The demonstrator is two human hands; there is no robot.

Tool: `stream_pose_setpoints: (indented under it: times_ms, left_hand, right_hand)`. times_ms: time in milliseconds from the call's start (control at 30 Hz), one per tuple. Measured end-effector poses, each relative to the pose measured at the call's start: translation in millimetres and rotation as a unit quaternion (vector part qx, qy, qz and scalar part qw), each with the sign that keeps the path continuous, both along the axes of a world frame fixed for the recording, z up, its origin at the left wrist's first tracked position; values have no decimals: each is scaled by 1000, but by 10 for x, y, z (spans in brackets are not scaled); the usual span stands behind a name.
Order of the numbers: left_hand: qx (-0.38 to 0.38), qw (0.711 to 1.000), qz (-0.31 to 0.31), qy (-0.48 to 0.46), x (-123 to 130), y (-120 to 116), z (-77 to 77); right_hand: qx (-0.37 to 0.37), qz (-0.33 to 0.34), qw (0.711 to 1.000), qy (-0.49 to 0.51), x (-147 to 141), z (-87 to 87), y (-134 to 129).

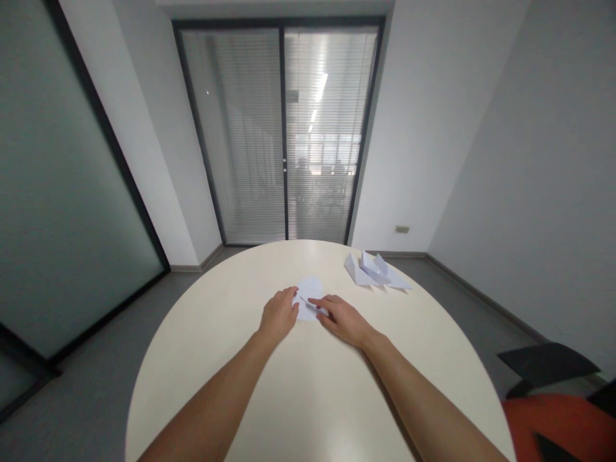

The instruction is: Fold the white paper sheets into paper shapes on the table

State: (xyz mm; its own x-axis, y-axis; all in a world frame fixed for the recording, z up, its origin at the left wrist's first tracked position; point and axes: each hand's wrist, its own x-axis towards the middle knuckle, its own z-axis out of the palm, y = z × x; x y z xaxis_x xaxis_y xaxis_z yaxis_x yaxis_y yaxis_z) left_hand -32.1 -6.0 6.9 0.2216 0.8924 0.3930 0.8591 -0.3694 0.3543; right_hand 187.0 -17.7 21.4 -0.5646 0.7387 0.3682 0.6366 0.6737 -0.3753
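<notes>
A small white sheet of paper (309,287) lies near the middle of the round table, with a folded flap raised at its lower right. My left hand (280,313) rests at the paper's left edge, its fingers curled and the fingertips and thumb on the edge. From the right, my right hand (342,317) pinches the raised flap, index finger on top and thumb below. Some of the paper's edges are hidden under my fingers.
Several folded white paper planes (375,271) lie together at the table's far right. The cream tabletop (308,391) has a curved edge. A chair with a red seat (558,423) and black armrest stands at the lower right. Beyond are glass panels with blinds (317,192).
</notes>
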Motion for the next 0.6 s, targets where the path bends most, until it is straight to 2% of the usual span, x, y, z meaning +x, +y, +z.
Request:
stream_pose_setpoints:
  times_ms: [167, 333, 467, 600]
  left_hand:
    - [35, 998, -36, 43, 15, -24, 45]
    - [-7, 994, -74, 81, 99, -122, 130]
    - [-11, 991, -123, 46, 147, -185, 107]
    - [-21, 981, -190, 21, 133, -186, 38]
  right_hand:
    - [-4, 26, 1000, -7, -4, -65, 8]
    - [-2, 15, 1000, -15, -17, 47, -25]
    - [-16, -24, 1000, -13, -29, 146, -33]
    - [-21, -31, 999, 13, -7, 85, -8]
